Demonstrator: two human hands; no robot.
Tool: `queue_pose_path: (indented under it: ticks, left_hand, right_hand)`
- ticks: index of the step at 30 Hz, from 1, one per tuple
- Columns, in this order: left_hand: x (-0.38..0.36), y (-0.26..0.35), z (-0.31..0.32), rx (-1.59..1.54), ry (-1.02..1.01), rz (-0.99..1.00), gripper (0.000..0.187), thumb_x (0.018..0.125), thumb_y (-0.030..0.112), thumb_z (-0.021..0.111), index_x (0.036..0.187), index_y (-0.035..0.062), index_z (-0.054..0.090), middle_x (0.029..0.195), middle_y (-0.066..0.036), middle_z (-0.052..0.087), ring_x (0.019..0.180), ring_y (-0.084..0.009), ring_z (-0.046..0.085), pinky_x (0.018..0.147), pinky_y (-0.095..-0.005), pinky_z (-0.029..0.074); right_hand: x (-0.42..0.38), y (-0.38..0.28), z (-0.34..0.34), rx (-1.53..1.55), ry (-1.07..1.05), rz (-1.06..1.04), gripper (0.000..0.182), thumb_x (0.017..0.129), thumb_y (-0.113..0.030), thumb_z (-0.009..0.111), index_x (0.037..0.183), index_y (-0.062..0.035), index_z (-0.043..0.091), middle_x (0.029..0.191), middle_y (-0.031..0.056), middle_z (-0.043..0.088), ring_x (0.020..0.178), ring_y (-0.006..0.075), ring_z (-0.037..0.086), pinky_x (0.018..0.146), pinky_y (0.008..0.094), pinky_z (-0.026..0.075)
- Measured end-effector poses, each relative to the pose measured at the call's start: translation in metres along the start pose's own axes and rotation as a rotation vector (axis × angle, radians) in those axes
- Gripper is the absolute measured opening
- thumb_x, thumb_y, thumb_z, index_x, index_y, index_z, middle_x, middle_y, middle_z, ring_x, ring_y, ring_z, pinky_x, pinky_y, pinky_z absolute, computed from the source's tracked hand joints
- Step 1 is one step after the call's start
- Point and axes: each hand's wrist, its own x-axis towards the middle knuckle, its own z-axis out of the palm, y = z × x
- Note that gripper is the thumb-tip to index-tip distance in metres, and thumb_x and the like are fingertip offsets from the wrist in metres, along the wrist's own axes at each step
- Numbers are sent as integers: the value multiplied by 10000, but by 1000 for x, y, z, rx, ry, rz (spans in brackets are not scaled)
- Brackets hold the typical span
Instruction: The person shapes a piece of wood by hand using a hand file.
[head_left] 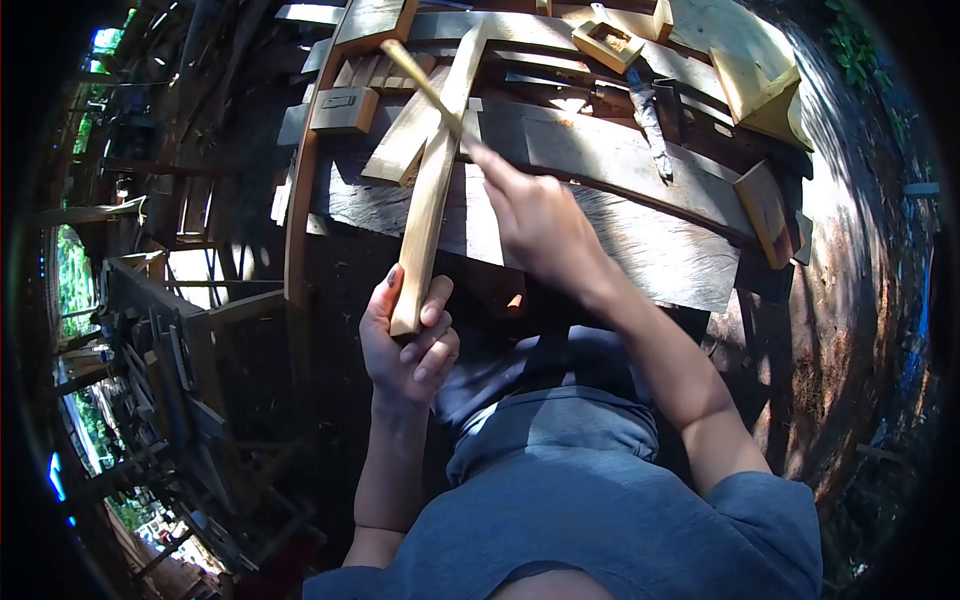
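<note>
My left hand [392,358] is closed around the near end of a long, pale wooden strip [427,220]. The strip slants away from me, and its far part lies over the workbench [620,225]. Above the strip, my right hand [545,225] grips a thin yellowish stick [425,85], which points up and to the left across the wood. I cannot make out what kind of tool the stick is, if it is one. Beside the strip, a shorter pale board [393,155] rests at an angle on the bench.
A wooden block plane [343,110] sits at the bench's left side. Further back are a small hollowed wooden block [607,44] and an angled wooden piece [755,95]. A curved wood piece [765,212] stands at the right edge. Gaps separate the bench planks.
</note>
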Motion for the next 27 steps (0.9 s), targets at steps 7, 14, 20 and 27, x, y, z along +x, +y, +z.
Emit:
queue_pose_path:
  ticks: [7, 14, 20, 27]
  left_hand:
    - [0, 5, 2, -19, -45, 10, 442, 1047, 263, 279, 1252, -104, 416, 749, -168, 503, 305, -58, 360, 252, -190, 375]
    - [0, 3, -3, -6, -53, 5, 434, 1049, 255, 272, 1232, -119, 395, 747, -132, 473, 327, -62, 386, 273, -188, 399]
    - [0, 7, 0, 16, -38, 21, 437, 1048, 262, 281, 1233, -113, 407, 734, -135, 480, 326, -60, 377, 269, -190, 391]
    - [-2, 11, 5, 249, 95, 26, 370, 1020, 286, 340, 1164, -41, 438, 696, -138, 499, 321, -70, 350, 256, -221, 392]
  right_hand:
    - [-49, -21, -2, -7, -43, -162, 700, 863, -107, 570, 1506, -242, 326, 659, 156, 587, 446, 310, 586, 422, 423, 510]
    - [-5, -3, -5, 110, -62, 52, 532, 944, -122, 471, 1464, -187, 384, 705, 243, 621, 663, 404, 639, 601, 487, 506]
    - [0, -4, -9, -26, -44, -48, 578, 915, -155, 509, 1473, -168, 358, 709, 226, 649, 579, 365, 657, 499, 456, 545]
    - [-58, -35, -30, -107, -239, -116, 755, 842, -84, 592, 1514, -275, 306, 663, 108, 553, 455, 274, 560, 425, 414, 490]
